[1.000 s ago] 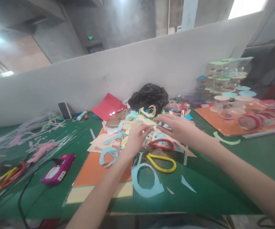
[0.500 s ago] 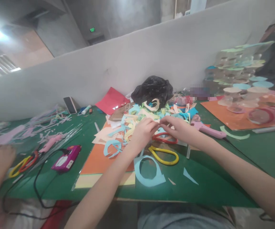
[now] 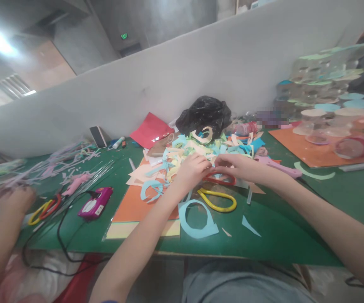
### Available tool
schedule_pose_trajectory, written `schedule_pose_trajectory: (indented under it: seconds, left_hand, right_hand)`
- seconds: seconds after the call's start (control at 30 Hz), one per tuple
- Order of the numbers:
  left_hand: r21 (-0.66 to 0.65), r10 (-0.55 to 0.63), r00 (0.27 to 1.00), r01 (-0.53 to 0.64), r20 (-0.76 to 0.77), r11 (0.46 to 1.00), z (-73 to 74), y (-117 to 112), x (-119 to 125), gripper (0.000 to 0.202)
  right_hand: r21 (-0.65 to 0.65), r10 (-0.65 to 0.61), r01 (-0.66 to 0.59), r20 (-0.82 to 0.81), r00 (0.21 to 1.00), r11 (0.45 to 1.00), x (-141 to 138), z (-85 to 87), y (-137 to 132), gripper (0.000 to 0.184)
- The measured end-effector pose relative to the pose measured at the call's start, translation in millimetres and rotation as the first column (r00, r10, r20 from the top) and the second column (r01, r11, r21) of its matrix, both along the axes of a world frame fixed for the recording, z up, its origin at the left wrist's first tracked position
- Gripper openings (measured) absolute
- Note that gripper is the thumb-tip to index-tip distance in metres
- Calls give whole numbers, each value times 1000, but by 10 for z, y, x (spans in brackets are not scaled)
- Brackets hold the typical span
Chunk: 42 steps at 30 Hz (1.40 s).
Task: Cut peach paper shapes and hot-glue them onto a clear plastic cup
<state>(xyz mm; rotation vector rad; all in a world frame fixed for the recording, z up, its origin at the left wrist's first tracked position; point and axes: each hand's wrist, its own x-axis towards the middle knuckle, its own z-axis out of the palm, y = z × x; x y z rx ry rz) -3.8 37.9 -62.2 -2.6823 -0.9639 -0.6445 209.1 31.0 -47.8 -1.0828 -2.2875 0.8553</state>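
My left hand and my right hand meet over a heap of cut paper scraps. The fingers of both are bent and closed at the tips; whatever they pinch, if anything, is hidden or too small to name. Scissors lie just below them, with one red handle loop and one yellow handle loop; their blades are covered. A blue paper piece with a round hole rests nearer the table's front edge. Beside my right wrist is a pink glue gun.
A black plastic bag sits behind the scraps. Paper-and-clear-cup tiers stand at right on orange sheets. Leftward are a purple power strip, its cable, another pair of scissors, a phone and another person's hands.
My two hands stay together over the scraps, with only slight finger movement. The whole view has shifted a little. At left, the other person's hands have come further into sight.
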Motion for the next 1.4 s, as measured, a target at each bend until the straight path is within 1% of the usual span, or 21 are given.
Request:
schedule_pose_trajectory:
  seconds: [0.17, 0.23, 0.33, 0.4, 0.53, 0.67, 0.73, 0.8, 0.83, 0.87, 0.9, 0.93, 0.97, 1.0, 1.07, 1.13, 1.2, 1.27, 1.3, 1.33, 1.4]
  left_hand:
    - [72, -71, 996, 75, -56, 995, -23, 50, -52, 34]
    - [108, -101, 993, 107, -64, 988, -20, 63, -67, 33]
    - [149, -134, 989, 143, -68, 978, 25, 52, -78, 30]
    - [173, -128, 989, 138, -70, 975, 82, 27, -90, 30]
    - [212, -99, 994, 105, -37, 972, 191, 5, -160, 29]
    - [230, -37, 999, 31, 21, 973, 233, 90, -278, 32]
    - [230, 20, 999, -25, 25, 973, 295, 129, -358, 35]
    - [211, 125, 988, -143, 93, 967, 420, 118, -480, 38]
    - [197, 194, 964, -229, 185, 953, 499, 86, -564, 38]
    - [167, 287, 913, -344, 291, 924, 580, 38, -666, 37]
    - [124, 381, 838, -458, 391, 880, 654, -22, -784, 37]
    - [69, 474, 753, -561, 456, 825, 710, -90, -916, 37]
    - [24, 556, 682, -642, 475, 767, 741, -158, -1056, 39]
    - [-1, 627, 631, -705, 456, 710, 743, -222, -1196, 38]
    - [9, 740, 553, -803, 383, 595, 662, -319, -1446, 34]
    - [-22, 844, 472, -870, 254, 493, 510, -367, -1615, 30]
    - [-139, 917, 381, -908, 122, 396, 359, -374, -1690, 32]
    - [-228, 928, 373, -902, 22, 368, 260, -359, -1695, 41]
    - [-246, 923, 385, -894, 2, 374, 233, -348, -1685, 43]
    - [-252, 912, 410, -883, 1, 397, 216, -336, -1675, 44]
    - [-266, 878, 476, -842, 42, 469, 200, -310, -1671, 41]
  right_hand:
    - [-52, 61, -64, -51, 997, 997, 11, 24, -32, 30]
    - [-65, 53, -56, -37, 998, 996, 11, 37, -47, 32]
    - [-30, 41, -41, -8, 999, 999, 4, 65, -58, 31]
    - [10, 35, -35, -14, 999, 999, -1, 80, -56, 29]
    - [28, -24, 25, -43, 999, 999, 0, 79, -39, 25]
    - [31, -49, 50, -24, 999, 998, -5, 35, -16, 22]
    - [33, -79, 79, -1, 997, 996, -12, 17, -14, 21]
    - [34, -135, 135, 0, 991, 990, -17, 22, -30, 19]
    - [38, -162, 162, -12, 987, 986, -19, 35, -45, 17]
    - [43, -185, 186, -32, 982, 982, -22, 54, -64, 17]
    - [48, -203, 206, -56, 978, 977, -24, 77, -86, 17]
    - [53, -217, 221, -80, 973, 974, -27, 101, -106, 18]
    - [56, -226, 233, -101, 969, 971, -32, 123, -123, 18]
    - [61, -233, 241, -120, 965, 969, -38, 140, -136, 19]
    - [81, -242, 253, -132, 961, 964, -55, 151, -142, 20]
    - [107, -250, 261, -107, 962, 959, -72, 132, -128, 25]
    - [127, -252, 258, -63, 966, 958, -82, 97, -106, 35]
    - [137, -228, 230, -30, 973, 964, -78, 63, -89, 42]
    - [143, -216, 217, -22, 976, 966, -70, 51, -83, 44]
    - [148, -207, 208, -19, 978, 967, -61, 42, -78, 44]
    - [157, -200, 202, -32, 979, 967, -39, 39, -71, 39]
